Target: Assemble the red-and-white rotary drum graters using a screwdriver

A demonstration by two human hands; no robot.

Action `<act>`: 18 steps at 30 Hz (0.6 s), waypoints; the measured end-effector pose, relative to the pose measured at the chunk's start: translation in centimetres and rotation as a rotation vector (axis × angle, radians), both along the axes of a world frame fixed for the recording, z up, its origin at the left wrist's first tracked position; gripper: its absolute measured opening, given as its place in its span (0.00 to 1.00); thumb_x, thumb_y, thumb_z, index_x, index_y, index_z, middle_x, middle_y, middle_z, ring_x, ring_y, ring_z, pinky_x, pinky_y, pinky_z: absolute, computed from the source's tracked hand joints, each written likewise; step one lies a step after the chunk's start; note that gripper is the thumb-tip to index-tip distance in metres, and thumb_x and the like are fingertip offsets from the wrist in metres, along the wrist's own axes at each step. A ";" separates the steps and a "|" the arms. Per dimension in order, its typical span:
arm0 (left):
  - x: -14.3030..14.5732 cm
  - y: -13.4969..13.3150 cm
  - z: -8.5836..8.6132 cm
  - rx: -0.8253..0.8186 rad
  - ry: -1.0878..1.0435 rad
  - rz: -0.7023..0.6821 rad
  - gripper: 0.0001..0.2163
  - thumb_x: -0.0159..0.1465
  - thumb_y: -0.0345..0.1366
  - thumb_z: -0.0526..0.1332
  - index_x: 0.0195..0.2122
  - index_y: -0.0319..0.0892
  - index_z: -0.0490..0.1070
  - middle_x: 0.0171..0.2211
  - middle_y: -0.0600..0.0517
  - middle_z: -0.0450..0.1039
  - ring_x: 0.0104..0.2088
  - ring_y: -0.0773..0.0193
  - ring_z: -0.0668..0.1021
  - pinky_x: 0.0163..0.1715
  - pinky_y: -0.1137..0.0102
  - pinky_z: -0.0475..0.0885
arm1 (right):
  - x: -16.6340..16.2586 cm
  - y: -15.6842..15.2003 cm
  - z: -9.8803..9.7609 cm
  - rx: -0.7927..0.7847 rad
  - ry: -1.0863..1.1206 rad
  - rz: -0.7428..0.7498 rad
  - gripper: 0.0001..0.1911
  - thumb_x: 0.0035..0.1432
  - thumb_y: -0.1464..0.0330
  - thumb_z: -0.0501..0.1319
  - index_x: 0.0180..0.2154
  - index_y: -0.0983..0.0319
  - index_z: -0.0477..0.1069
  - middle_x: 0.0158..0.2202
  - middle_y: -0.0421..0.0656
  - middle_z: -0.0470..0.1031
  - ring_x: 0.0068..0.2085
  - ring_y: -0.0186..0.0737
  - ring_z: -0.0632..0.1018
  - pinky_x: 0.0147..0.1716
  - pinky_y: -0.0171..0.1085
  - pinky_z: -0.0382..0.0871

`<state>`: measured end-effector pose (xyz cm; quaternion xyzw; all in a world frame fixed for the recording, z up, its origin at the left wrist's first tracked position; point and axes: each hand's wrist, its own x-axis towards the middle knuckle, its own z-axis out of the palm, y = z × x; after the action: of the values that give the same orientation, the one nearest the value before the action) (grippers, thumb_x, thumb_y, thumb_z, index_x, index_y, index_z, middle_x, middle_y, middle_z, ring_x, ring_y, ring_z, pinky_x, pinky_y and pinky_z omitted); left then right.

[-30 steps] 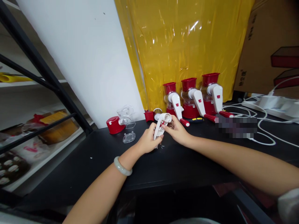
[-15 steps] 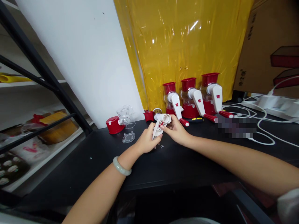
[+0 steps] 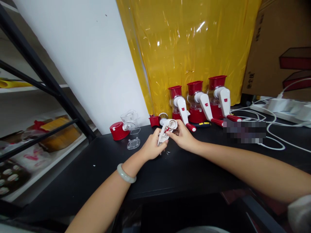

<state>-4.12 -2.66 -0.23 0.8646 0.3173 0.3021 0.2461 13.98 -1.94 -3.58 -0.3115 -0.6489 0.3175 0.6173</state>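
Both hands grip a white plastic crank handle part, its hollow inside turned toward me with a small red piece in it. My left hand closes round its lower left side, thumb along the bottom edge. At its right side, my right hand holds on, thumb pressed near the red piece; the other fingers are partly hidden behind the part. Tiny screw-like bits lie on the black table just below. Behind the hands stand a metal grater drum and a small red hopper.
Three assembled red and white rotary graters stand along the yellow plastic sheet. To the left are a red base, a clear housing and a clear oval piece. White cables and a power strip lie right.
The view has shifted very slightly. Both hands keep the same hold on the white part, with no other clear movement.
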 end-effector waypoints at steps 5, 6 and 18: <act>0.0 -0.1 0.1 -0.035 -0.009 0.006 0.12 0.69 0.46 0.53 0.45 0.43 0.59 0.22 0.58 0.71 0.15 0.68 0.73 0.17 0.75 0.66 | 0.0 -0.1 0.1 -0.011 -0.002 -0.004 0.20 0.55 0.61 0.65 0.44 0.58 0.59 0.43 0.45 0.72 0.44 0.42 0.76 0.45 0.45 0.72; 0.0 -0.1 0.2 -0.037 -0.007 0.009 0.12 0.69 0.46 0.52 0.44 0.43 0.60 0.21 0.58 0.71 0.15 0.68 0.73 0.17 0.75 0.66 | 0.0 -0.1 0.1 -0.010 0.001 -0.003 0.20 0.55 0.61 0.65 0.44 0.57 0.59 0.43 0.45 0.72 0.44 0.42 0.76 0.45 0.45 0.72; 0.1 -0.3 0.3 -0.017 0.006 -0.005 0.11 0.70 0.45 0.51 0.44 0.43 0.60 0.22 0.56 0.73 0.17 0.68 0.75 0.20 0.75 0.68 | 0.2 -0.3 0.2 0.030 0.015 0.069 0.20 0.56 0.59 0.65 0.45 0.57 0.59 0.42 0.43 0.71 0.43 0.41 0.76 0.45 0.44 0.72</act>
<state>-4.00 -2.94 0.08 0.8642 0.3185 0.2960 0.2531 14.21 -2.29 -3.34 -0.2772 -0.6592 0.3312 0.6156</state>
